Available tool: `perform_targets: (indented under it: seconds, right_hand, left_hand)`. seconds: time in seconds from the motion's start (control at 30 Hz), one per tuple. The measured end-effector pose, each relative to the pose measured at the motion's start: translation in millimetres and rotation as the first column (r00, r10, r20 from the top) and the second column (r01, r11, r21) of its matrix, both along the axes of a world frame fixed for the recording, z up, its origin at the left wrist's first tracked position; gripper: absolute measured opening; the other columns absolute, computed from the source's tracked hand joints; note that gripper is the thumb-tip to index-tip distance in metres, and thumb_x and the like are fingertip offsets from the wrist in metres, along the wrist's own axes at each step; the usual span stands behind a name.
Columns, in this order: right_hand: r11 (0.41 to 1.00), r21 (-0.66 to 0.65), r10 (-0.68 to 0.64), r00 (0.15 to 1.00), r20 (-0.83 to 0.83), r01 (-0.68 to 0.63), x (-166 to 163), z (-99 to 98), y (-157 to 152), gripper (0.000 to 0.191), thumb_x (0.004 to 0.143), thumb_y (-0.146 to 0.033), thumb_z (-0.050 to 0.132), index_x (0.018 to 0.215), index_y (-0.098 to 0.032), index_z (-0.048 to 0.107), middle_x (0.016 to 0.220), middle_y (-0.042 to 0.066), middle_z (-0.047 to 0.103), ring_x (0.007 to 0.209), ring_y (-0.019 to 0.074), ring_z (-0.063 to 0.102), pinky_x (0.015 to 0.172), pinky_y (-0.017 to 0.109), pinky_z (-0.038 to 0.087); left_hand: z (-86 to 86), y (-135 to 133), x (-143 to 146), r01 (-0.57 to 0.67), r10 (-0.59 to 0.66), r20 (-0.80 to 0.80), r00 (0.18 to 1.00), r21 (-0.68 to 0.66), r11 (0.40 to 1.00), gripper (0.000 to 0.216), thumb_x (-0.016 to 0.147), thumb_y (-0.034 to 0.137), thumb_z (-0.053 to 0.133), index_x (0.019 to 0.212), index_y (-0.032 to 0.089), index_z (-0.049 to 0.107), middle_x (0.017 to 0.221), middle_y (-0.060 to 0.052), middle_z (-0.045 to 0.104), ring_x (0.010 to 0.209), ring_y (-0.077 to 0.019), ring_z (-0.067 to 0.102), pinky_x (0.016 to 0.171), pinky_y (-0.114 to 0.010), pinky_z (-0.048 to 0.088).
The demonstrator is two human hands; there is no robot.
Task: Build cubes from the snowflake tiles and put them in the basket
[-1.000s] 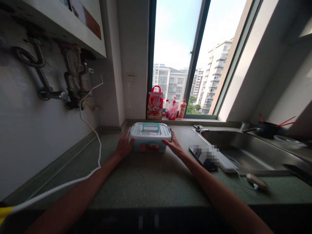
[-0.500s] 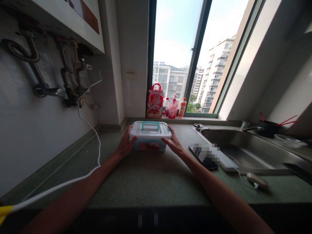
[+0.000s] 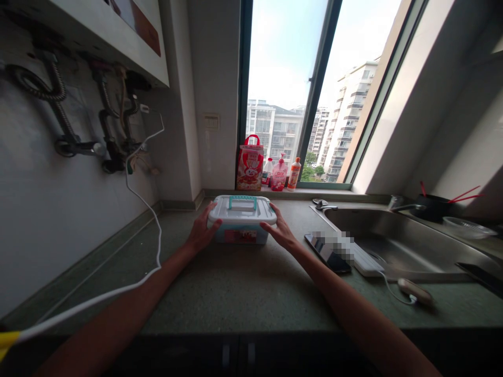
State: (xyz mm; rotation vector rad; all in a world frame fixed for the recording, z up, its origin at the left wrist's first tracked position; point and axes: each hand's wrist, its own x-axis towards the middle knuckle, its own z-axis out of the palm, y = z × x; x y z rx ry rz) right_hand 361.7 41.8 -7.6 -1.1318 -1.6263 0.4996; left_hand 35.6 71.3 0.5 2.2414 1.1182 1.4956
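A plastic storage box (image 3: 241, 234) with a white lid and a teal handle rests on the grey-green countertop (image 3: 243, 293), below the window. Through its bluish front wall shows something red and dark that I cannot make out. My left hand (image 3: 202, 230) grips the box's left end, thumb on the front of the lid rim. At the opposite end my right hand (image 3: 281, 229) holds it the same way, thumb at the front corner. The fingers behind the two ends are partly hidden. The lid sits on the box and its handle lies near the back.
To the right lie a phone (image 3: 326, 254), a white power strip (image 3: 365, 259) and a beige plugged-in device (image 3: 414, 292), beside a steel sink (image 3: 393, 235). A white cable (image 3: 160, 235) crosses on the left. Bottles (image 3: 279, 175) and a red bag (image 3: 250, 167) stand on the sill.
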Motion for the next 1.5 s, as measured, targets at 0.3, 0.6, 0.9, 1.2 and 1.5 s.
perform_targets:
  seconds: [0.3,0.6,0.9,1.2,1.5]
  right_hand:
    - [1.0,0.006,0.001,0.999,0.034,-0.001,2,1.1,1,0.103,0.079,-0.067,0.074,0.161,-0.022,0.032,0.156,0.014,0.049,0.144,0.0373,0.046,0.123,0.054,0.032]
    - [0.991,0.133,-0.007,0.987,0.16,-0.015,9,1.9,2,0.084,0.082,-0.065,0.074,0.152,-0.028,0.046,0.159,0.013,0.044,0.147,0.0356,0.043,0.122,0.054,0.033]
    - [0.934,0.357,-0.138,0.92,0.366,-0.002,11,13.1,-5,0.045,0.085,-0.051,0.078,0.118,-0.025,0.063,0.161,0.014,0.042,0.143,0.0349,0.049,0.111,0.052,0.047]
    - [0.847,0.53,-0.294,0.811,0.506,-0.023,3,21.1,-7,0.024,0.09,-0.04,0.077,0.102,-0.024,0.064,0.108,0.01,0.068,0.104,0.0287,0.062,0.094,0.045,0.052]
    - [0.803,0.562,-0.495,0.747,0.444,0.198,39,29.7,2,0.008,0.093,-0.027,0.068,0.095,-0.024,0.061,0.102,0.008,0.063,0.108,0.0285,0.055,0.084,0.038,0.051]
  left_hand:
    - [-2.7,5,0,0.001,0.0,-0.032,0.999,0.039,0.999,0.075,0.097,0.063,0.052,0.153,0.014,0.046,0.161,-0.019,0.044,0.149,-0.0368,0.042,0.126,-0.057,0.031]
    - [-7.2,10,-3,0.013,-0.004,-0.088,0.996,0.101,0.995,0.079,0.094,0.063,0.057,0.156,0.018,0.041,0.162,-0.017,0.044,0.151,-0.0361,0.039,0.126,-0.058,0.031]
    - [-8.9,9,-7,0.035,-0.021,-0.134,0.991,0.102,0.994,0.082,0.095,0.066,0.057,0.159,0.021,0.033,0.165,-0.015,0.038,0.155,-0.0339,0.034,0.128,-0.056,0.028]
    - [-18.5,23,-16,0.049,-0.016,-0.207,0.978,0.153,0.987,0.091,0.095,0.064,0.059,0.165,0.023,0.018,0.169,-0.015,0.029,0.156,-0.0354,0.03,0.129,-0.057,0.027]
    - [-16.3,37,-28,-0.015,0.05,-0.233,0.971,0.151,0.988,0.088,0.099,0.07,0.045,0.167,0.024,0.011,0.169,-0.019,0.025,0.143,-0.0353,0.049,0.123,-0.06,0.034]
